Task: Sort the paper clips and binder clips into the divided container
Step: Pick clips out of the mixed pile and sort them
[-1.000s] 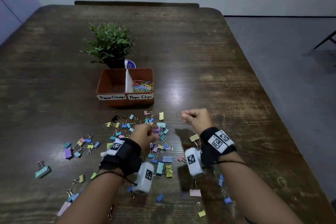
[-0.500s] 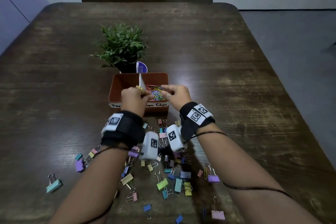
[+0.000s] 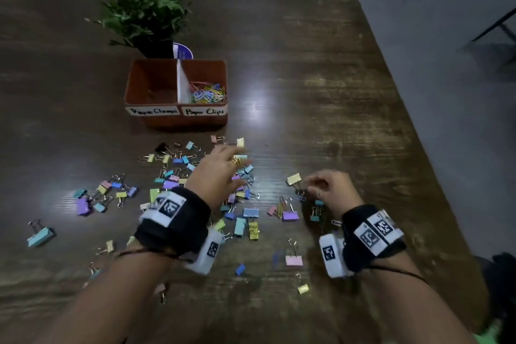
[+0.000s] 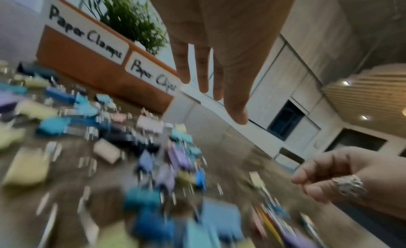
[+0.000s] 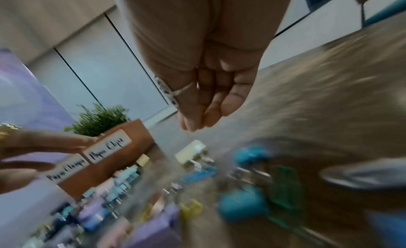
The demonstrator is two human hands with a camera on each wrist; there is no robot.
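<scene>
The left hand is hanging flat with straight fingers over the binder clips; the right hand, at three o'clock, is curling loosely, holding nothing.

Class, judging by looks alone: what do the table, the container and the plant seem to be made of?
Table: dark wood or wood-look laminate; visible grain, glossy light glare.
Container: orange-brown, smooth and matte, perhaps plastic or card; white paper-like labels.
Plant: stiff, even green leaves, possibly artificial plastic; not certain.
</scene>
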